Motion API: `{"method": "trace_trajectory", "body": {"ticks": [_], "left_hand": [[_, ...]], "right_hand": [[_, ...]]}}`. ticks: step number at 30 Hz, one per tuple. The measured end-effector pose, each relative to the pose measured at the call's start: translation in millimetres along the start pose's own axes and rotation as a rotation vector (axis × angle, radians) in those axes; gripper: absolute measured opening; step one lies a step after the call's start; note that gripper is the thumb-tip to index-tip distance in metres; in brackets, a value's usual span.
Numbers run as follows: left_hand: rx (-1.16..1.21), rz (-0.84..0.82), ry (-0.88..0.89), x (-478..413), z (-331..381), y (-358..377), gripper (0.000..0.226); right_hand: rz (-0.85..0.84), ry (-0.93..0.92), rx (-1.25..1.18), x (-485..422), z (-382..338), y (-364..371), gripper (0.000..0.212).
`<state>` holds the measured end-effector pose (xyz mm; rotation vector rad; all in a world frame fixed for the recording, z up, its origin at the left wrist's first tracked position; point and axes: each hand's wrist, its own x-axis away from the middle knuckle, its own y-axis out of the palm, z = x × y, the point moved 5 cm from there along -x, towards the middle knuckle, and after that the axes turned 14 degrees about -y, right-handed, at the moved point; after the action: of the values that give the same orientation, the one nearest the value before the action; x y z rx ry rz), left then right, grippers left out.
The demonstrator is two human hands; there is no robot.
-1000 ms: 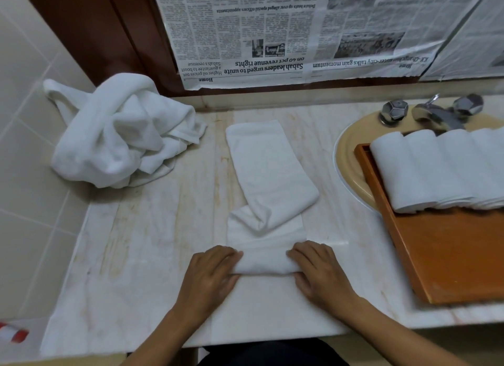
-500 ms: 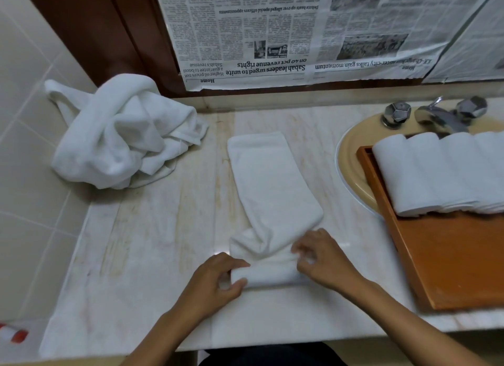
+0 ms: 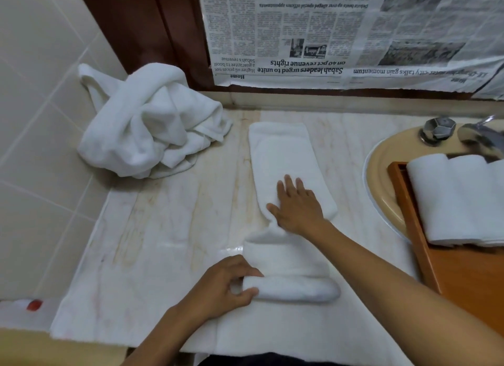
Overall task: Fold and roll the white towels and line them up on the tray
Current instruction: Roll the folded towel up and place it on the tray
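right hand (image 3: 298, 207) moved, flat on 1 towel (image 3: 281, 153) | left hand (image 3: 223, 286) pinches it | 1 tray (image 3: 463, 278)

free: bare counter (image 3: 169, 229) between towel heap (image 3: 147, 125) and folded towel (image 3: 283, 158) | blocked right: tray (image 3: 463, 284), rolled towels (image 3: 458, 199)

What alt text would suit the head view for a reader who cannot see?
A left hand pinches the rolled end of a white towel on a marble counter; the right hand presses its flat part. Rolled towels lie on a wooden tray.
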<state>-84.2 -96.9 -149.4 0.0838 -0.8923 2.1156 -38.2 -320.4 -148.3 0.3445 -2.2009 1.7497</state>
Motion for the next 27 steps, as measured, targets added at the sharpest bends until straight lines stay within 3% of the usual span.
{"method": "trace_trajectory", "body": {"ticks": [12, 14, 16, 18, 23, 27], "left_hand": [[0.023, -0.064, -0.034, -11.5, -0.9, -6.1, 0.029], [0.025, -0.066, -0.038, -12.1, -1.1, -6.3, 0.03], [0.024, -0.062, -0.038, -10.2, 0.1, -6.4, 0.03], [0.026, -0.044, -0.037, -8.8, 0.0, -5.9, 0.027], [0.046, 0.013, -0.066, -4.0, -0.5, -3.1, 0.021], [0.034, 0.079, -0.104, 4.9, -2.5, -2.4, 0.047]], "right_hand": [[0.052, 0.105, -0.133, -92.2, 8.6, -41.5, 0.073], [0.203, 0.089, -0.198, -64.7, -0.2, -49.2, 0.06], [0.478, -0.032, -0.263, -5.8, -19.8, -44.2, 0.048], [0.623, -0.169, -0.315, 68.9, -40.1, -22.8, 0.044], [0.529, -0.347, -0.156, 163.9, -22.7, 51.2, 0.047], [0.518, -0.414, -0.205, 167.6, -9.6, 54.2, 0.034]]}}
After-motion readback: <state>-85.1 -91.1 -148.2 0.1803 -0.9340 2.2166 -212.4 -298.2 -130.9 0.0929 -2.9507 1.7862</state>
